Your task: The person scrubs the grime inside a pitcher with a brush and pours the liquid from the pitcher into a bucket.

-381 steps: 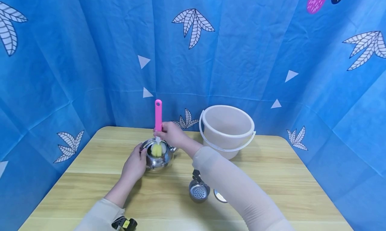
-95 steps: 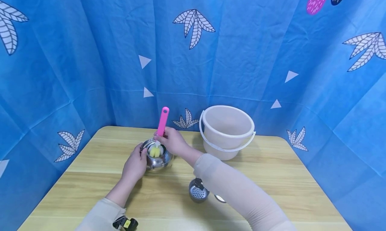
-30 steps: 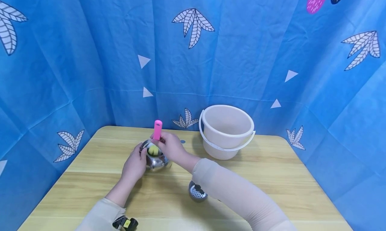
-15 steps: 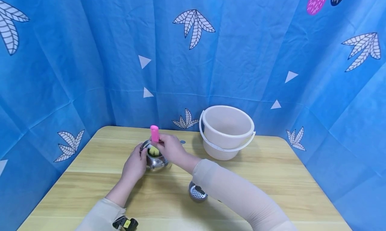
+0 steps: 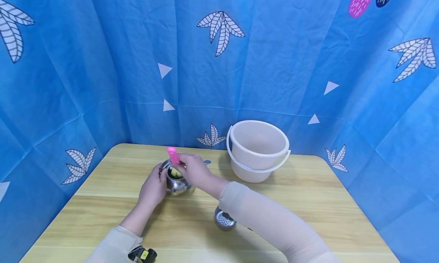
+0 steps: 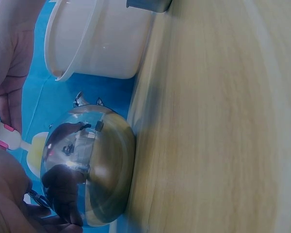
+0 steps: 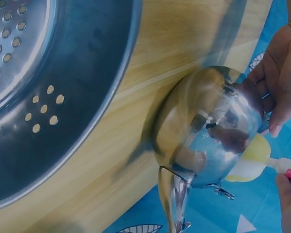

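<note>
A shiny steel teapot (image 5: 178, 186) stands on the table, left of the middle, its spout (image 7: 177, 196) pointing toward the right. My left hand (image 5: 153, 186) grips the teapot at its left rim. A sponge brush (image 5: 172, 155) with a pink handle is pinched in my right hand (image 5: 195, 169) above the opening. Its yellow-and-white sponge head (image 7: 254, 158) sits in the mouth of the pot, with the lower part hidden inside. Nearer me lies a perforated steel strainer (image 5: 225, 221), partly covered by my right sleeve (image 5: 271, 221).
A white bucket (image 5: 253, 165) with its handle down stands behind and to the right of the teapot. Blue patterned cloth (image 5: 219, 84) closes off the back and sides of the wooden table (image 5: 308, 202).
The brush handle has sunk lower and now leans left; its sponge head is deeper in the teapot. My left hand keeps its grip. My right sleeve now hides the small disc beside the strainer.
</note>
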A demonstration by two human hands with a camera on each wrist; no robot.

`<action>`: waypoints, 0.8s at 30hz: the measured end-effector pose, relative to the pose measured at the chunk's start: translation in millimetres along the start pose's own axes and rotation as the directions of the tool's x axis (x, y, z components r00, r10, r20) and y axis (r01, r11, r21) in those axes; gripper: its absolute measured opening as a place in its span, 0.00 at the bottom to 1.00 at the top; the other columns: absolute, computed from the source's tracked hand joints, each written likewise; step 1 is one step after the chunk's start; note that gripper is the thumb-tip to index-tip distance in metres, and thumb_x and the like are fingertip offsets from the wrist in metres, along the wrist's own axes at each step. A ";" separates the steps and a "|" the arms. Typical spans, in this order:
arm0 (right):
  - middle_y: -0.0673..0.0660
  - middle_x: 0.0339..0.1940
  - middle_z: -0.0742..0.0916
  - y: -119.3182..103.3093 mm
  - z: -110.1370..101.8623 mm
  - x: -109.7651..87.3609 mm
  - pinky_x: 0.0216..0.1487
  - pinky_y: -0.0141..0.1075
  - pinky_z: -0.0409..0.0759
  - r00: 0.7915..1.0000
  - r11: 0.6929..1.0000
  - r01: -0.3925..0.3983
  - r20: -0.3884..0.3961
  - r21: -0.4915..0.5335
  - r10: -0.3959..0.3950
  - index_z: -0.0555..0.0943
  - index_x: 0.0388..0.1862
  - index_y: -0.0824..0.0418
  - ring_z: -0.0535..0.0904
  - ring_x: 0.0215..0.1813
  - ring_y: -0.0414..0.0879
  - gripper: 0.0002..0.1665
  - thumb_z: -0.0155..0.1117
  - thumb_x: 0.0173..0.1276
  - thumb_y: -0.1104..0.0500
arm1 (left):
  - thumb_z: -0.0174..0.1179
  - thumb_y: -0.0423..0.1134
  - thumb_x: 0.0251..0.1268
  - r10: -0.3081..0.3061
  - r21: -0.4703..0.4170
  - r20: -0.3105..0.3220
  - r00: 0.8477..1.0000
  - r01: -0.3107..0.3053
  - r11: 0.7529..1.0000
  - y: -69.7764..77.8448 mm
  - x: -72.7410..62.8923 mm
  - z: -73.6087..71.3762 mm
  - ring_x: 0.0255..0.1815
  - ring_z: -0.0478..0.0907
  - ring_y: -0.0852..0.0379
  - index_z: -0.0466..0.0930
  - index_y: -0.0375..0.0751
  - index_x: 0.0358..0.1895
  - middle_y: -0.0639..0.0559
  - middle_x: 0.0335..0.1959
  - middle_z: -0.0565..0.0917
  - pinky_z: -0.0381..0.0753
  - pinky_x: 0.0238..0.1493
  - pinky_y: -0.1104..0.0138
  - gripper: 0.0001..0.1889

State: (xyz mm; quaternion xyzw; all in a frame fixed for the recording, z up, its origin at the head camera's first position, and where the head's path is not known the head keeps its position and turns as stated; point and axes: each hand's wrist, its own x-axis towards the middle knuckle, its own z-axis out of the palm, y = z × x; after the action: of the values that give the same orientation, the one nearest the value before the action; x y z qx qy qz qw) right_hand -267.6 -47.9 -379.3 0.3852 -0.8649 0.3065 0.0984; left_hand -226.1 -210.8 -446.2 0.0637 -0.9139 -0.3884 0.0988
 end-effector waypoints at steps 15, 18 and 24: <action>0.47 0.34 0.88 1.1 -4.2 2.9 0.34 0.23 0.74 0.999 1.000 -0.015 0.042 -0.005 0.015 0.85 0.46 0.56 0.76 0.30 0.36 0.09 0.63 0.75 0.54 | 0.34 0.46 0.84 -0.009 0.002 0.004 1.000 0.009 1.000 2.9 -1.2 0.0 0.70 0.64 0.30 0.53 0.28 0.76 0.27 0.71 0.67 0.65 0.68 0.39 0.29; 0.49 0.38 0.89 0.7 -5.4 3.5 0.37 0.23 0.76 0.998 1.000 -0.027 0.049 0.000 0.026 0.85 0.48 0.56 0.79 0.34 0.36 0.10 0.63 0.74 0.54 | 0.34 0.46 0.84 -0.015 -0.002 0.006 1.000 0.015 1.000 3.5 -1.0 -0.2 0.71 0.64 0.30 0.53 0.29 0.77 0.27 0.71 0.66 0.65 0.68 0.39 0.29; 0.49 0.36 0.89 2.7 -4.9 6.3 0.33 0.23 0.75 0.998 0.998 -0.052 0.048 0.025 0.051 0.86 0.49 0.58 0.77 0.30 0.36 0.11 0.63 0.74 0.54 | 0.34 0.46 0.84 -0.021 -0.004 0.000 1.000 0.021 1.000 4.0 -0.8 -0.2 0.72 0.63 0.30 0.53 0.28 0.77 0.27 0.71 0.65 0.64 0.69 0.39 0.29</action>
State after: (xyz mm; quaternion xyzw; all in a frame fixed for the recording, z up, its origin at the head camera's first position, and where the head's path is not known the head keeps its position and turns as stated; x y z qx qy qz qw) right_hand -274.2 -47.3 -374.2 0.3714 -0.8725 0.3109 0.0648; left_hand -225.4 -208.1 -443.2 0.0732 -0.9123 -0.3915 0.0949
